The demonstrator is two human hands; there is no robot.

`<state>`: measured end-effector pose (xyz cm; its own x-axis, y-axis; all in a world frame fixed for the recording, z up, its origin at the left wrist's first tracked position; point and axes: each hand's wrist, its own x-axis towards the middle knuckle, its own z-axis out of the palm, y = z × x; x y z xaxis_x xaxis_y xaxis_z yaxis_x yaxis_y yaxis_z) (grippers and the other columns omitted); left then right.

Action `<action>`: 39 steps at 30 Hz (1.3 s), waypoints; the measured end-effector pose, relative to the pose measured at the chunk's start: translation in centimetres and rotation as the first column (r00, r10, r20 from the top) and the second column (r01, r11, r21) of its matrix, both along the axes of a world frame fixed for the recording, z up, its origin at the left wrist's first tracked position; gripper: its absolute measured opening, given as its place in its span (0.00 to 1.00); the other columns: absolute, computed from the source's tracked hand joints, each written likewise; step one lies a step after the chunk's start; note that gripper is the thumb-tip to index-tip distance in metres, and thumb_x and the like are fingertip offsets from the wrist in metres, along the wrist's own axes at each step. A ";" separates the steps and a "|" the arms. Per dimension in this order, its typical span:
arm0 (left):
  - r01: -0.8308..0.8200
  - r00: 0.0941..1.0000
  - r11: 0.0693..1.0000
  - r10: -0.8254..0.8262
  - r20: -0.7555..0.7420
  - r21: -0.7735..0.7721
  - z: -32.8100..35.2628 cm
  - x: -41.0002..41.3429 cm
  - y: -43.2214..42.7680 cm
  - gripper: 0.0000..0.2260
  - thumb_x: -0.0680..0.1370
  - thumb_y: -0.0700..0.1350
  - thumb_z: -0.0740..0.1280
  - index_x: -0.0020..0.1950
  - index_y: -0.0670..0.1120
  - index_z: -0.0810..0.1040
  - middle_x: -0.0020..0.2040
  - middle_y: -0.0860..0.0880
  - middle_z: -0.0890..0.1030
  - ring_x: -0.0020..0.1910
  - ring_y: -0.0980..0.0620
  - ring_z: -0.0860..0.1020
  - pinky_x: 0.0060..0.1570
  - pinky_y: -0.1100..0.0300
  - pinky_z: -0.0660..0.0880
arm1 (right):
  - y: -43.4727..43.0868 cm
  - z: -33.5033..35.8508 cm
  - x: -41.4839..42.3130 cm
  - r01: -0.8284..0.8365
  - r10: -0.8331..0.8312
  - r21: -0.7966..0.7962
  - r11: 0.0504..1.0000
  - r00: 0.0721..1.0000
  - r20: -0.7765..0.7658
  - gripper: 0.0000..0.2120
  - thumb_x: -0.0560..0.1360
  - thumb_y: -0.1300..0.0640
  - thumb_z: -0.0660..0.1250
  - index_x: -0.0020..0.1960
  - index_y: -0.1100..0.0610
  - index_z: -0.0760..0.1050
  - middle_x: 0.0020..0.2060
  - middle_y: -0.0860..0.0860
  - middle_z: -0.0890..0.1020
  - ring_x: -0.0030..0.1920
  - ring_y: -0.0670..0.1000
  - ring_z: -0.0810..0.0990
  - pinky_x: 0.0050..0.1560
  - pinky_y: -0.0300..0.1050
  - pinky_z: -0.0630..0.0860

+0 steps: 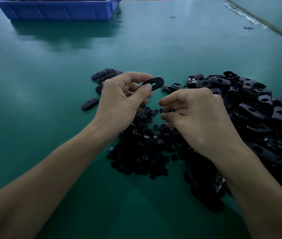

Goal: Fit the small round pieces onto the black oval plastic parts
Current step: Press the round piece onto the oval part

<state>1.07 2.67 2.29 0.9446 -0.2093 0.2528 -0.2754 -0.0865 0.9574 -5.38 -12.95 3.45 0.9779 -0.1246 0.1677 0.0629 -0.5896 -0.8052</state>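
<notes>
Bin, blue, far left at the back of the table. It holds dark parts, too dim to identify.

Small stack of ovals lies just behind the left hand, and one stray oval lies just left of it. These are likely finished ones, can't confirm.

Left hand: thumb and forefinger are clamped on one end of an oval. It is held off the table, slotted face toward the camera, and the slot looks empty.

Rounds lie in a flat heap on the table, below and between the two hands.

Right hand: fingers are curled down, tips close together over the heap's far edge. Cannot tell whether a round sits between them, because the tips hide it.

Oval heap, large, far right. Its near side appears to run into the rounds.

Step, as I judge it: getting one round to press into the held oval.

Risks:
- The pinch is on one end only, so a push at the slot could make the oval pivot or slip out.
- Rounds are tiny and piled, so the fingers could pick up two or none, or drop one back.
- Black on black in poor light, so a round could go in wrong side up or be half seated and go unnoticed.
- The right forearm lies across the oval heap, so a sweep could mix ovals into the rounds.
</notes>
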 end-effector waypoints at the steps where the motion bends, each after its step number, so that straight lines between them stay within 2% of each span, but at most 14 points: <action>1: -0.001 1.000 1.000 0.001 0.001 0.001 0.0 0.0 0.0 0.08 0.79 0.40 0.69 0.51 0.52 0.82 0.34 0.55 0.82 0.36 0.58 0.81 0.34 0.67 0.75 | 0.0 0.0 0.0 -0.006 0.006 0.014 1.000 1.000 -0.004 0.14 0.73 0.70 0.73 0.51 0.52 0.84 0.39 0.48 0.85 0.37 0.41 0.85 0.42 0.40 0.84; 7: -0.009 1.000 1.000 0.009 0.008 -0.003 0.1 0.1 0.0 0.07 0.79 0.40 0.70 0.51 0.52 0.82 0.35 0.53 0.84 0.34 0.57 0.81 0.34 0.67 0.75 | 0.0 0.0 -0.1 -0.077 0.076 0.054 0.996 0.997 0.013 0.15 0.73 0.68 0.72 0.54 0.51 0.83 0.34 0.48 0.86 0.35 0.44 0.85 0.43 0.44 0.84; 9: -0.011 1.000 1.000 0.011 0.007 -0.002 0.1 0.1 0.0 0.07 0.79 0.40 0.70 0.51 0.52 0.82 0.34 0.54 0.83 0.34 0.57 0.81 0.34 0.67 0.74 | 0.1 0.0 -0.1 -0.094 0.092 0.051 0.994 0.995 0.037 0.13 0.74 0.66 0.72 0.51 0.50 0.84 0.34 0.47 0.85 0.36 0.43 0.85 0.43 0.40 0.83; 12: -0.006 1.000 1.000 0.006 -0.007 -0.015 0.1 0.0 0.0 0.07 0.78 0.39 0.70 0.51 0.51 0.82 0.35 0.53 0.83 0.35 0.56 0.81 0.33 0.65 0.76 | 0.4 0.2 -0.1 -0.109 0.111 -0.040 0.993 0.992 0.064 0.13 0.74 0.64 0.73 0.51 0.47 0.85 0.38 0.43 0.85 0.41 0.38 0.83 0.47 0.29 0.78; 15: 0.007 0.999 0.999 -0.009 -0.034 -0.047 0.1 -0.1 0.0 0.07 0.79 0.39 0.70 0.50 0.51 0.82 0.36 0.50 0.83 0.34 0.54 0.83 0.31 0.63 0.77 | 0.5 0.4 -0.2 -0.082 0.086 -0.053 0.995 0.993 0.081 0.16 0.74 0.66 0.73 0.53 0.47 0.84 0.42 0.44 0.86 0.44 0.37 0.83 0.50 0.29 0.78; 18: 0.020 0.998 0.998 -0.024 -0.057 -0.065 0.2 -0.2 -0.1 0.06 0.79 0.39 0.69 0.50 0.51 0.82 0.36 0.50 0.83 0.33 0.52 0.83 0.30 0.61 0.78 | 0.2 0.5 -0.1 0.009 -0.003 -0.059 0.998 0.994 0.106 0.16 0.72 0.63 0.77 0.54 0.47 0.82 0.45 0.45 0.84 0.40 0.38 0.82 0.46 0.26 0.76; 20: 0.031 0.997 0.997 -0.036 -0.066 -0.069 0.3 -0.2 -0.2 0.06 0.79 0.39 0.69 0.51 0.50 0.82 0.35 0.50 0.83 0.33 0.51 0.83 0.30 0.60 0.79 | 0.0 0.6 -0.2 0.059 -0.053 -0.048 0.997 0.992 0.117 0.16 0.70 0.61 0.79 0.53 0.47 0.80 0.44 0.44 0.82 0.37 0.40 0.82 0.42 0.27 0.76; 22: 0.041 0.996 0.997 -0.046 -0.073 -0.070 0.3 -0.3 -0.2 0.06 0.79 0.39 0.69 0.51 0.49 0.82 0.35 0.50 0.83 0.33 0.51 0.83 0.30 0.59 0.79 | -0.1 0.6 -0.2 0.093 -0.088 -0.032 0.995 0.988 0.128 0.17 0.68 0.60 0.80 0.52 0.48 0.79 0.38 0.44 0.81 0.35 0.41 0.81 0.40 0.32 0.78; 25: 0.045 0.996 0.996 -0.051 -0.075 -0.076 0.3 -0.4 -0.2 0.06 0.79 0.38 0.69 0.51 0.48 0.82 0.36 0.50 0.82 0.34 0.51 0.84 0.31 0.59 0.79 | 0.0 0.6 -0.1 0.110 -0.105 -0.030 0.993 0.984 0.147 0.16 0.67 0.61 0.80 0.50 0.49 0.79 0.33 0.43 0.82 0.35 0.41 0.81 0.40 0.38 0.79; 28: 0.047 0.996 0.996 -0.053 -0.073 -0.081 0.3 -0.4 -0.1 0.06 0.79 0.37 0.69 0.51 0.47 0.82 0.37 0.48 0.82 0.35 0.52 0.83 0.33 0.60 0.79 | 0.1 0.6 -0.1 0.094 -0.087 -0.033 0.995 0.981 0.171 0.13 0.68 0.62 0.79 0.47 0.49 0.81 0.34 0.42 0.83 0.36 0.40 0.82 0.40 0.33 0.78; 31: 0.043 0.998 0.998 -0.045 -0.044 -0.041 0.3 -0.3 -0.1 0.07 0.79 0.37 0.69 0.50 0.48 0.82 0.36 0.51 0.82 0.36 0.54 0.83 0.35 0.61 0.80 | 0.0 0.6 -0.1 0.078 -0.072 -0.022 0.997 0.978 0.197 0.12 0.70 0.64 0.76 0.47 0.49 0.82 0.36 0.41 0.84 0.38 0.38 0.83 0.43 0.29 0.77; 36: 0.041 0.999 0.999 -0.041 -0.002 0.017 0.0 -0.2 -0.1 0.08 0.79 0.37 0.68 0.50 0.51 0.82 0.36 0.56 0.82 0.38 0.58 0.82 0.36 0.61 0.80 | 0.0 0.6 0.0 0.057 -0.049 -0.028 0.998 0.968 0.248 0.12 0.71 0.69 0.71 0.46 0.53 0.83 0.38 0.41 0.84 0.40 0.37 0.82 0.44 0.28 0.76; 39: 0.045 0.999 0.999 -0.045 0.010 0.012 -0.2 -0.2 -0.3 0.09 0.78 0.36 0.69 0.49 0.50 0.83 0.36 0.54 0.82 0.38 0.57 0.81 0.36 0.63 0.80 | -0.1 0.6 0.1 0.062 -0.053 -0.023 0.998 0.958 0.280 0.12 0.72 0.69 0.71 0.46 0.52 0.83 0.38 0.40 0.84 0.40 0.38 0.82 0.44 0.28 0.75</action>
